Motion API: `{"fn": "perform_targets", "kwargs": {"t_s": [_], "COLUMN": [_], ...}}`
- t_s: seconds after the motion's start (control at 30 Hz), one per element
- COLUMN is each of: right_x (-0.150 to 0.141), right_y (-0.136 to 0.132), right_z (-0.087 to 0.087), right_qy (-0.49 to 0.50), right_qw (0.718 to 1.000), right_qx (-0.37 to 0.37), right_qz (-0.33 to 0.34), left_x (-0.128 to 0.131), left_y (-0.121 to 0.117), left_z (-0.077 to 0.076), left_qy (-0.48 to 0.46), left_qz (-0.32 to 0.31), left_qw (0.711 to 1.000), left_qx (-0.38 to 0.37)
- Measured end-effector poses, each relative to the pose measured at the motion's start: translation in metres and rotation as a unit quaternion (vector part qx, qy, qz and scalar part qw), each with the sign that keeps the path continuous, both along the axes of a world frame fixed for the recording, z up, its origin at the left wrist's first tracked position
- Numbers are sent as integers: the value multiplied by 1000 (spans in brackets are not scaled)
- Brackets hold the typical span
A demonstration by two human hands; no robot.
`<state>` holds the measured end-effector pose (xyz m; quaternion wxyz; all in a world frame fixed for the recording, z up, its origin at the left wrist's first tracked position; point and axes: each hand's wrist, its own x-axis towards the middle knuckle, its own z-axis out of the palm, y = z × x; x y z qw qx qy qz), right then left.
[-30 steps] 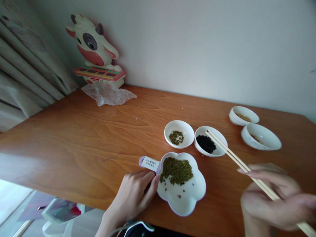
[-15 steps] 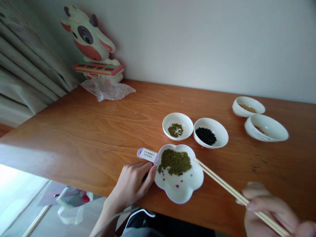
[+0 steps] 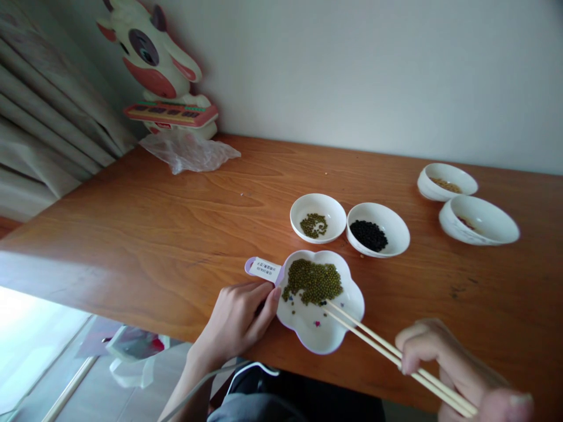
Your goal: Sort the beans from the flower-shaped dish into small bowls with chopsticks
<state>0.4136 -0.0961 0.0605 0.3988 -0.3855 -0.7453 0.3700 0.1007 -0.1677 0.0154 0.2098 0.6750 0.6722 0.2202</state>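
Observation:
My left hand is closed on the left rim of a white flower-shaped dish with a purple edge and a labelled handle. Green mung beans fill the upper part of the dish, with a few loose ones lower down. In my right hand is a pair of wooden chopsticks. Their tips are slightly apart inside the dish, by a dark bean at the lower edge of the pile. Whether the tips touch that bean I cannot tell.
Behind the dish stand a white bowl of mung beans and a white bowl of black beans. Two more white bowls sit at the right. A plastic bag and a cow-shaped toy keyboard are at the back left.
My right hand has moved left, bringing the chopstick tips from the dish's right rim to the lower edge of the bean pile. The tips have parted. My left hand stays on the dish.

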Motion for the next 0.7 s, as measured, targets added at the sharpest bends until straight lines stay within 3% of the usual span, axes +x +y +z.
{"fn": "perform_targets", "kwargs": {"t_s": [0.13, 0.4, 0.6, 0.7], "right_x": [-8, -28, -2, 17], "right_y": [3, 3, 9, 7], "right_z": [7, 22, 2, -12], "right_qy": [-4, 21, 11, 54], "right_qw": [999, 994, 996, 993], "right_qx": [38, 79, 88, 104], "right_qz": [4, -72, -14, -31], "left_x": [-1, 0, 0, 0], "left_y": [1, -2, -2, -1], "left_z": [1, 0, 0, 0], "left_qy": [4, -2, -3, -2], "left_qz": [-2, -1, -4, -4], "left_qw": [1000, 1000, 1000, 1000], "left_qx": [5, -4, -3, 5]}}
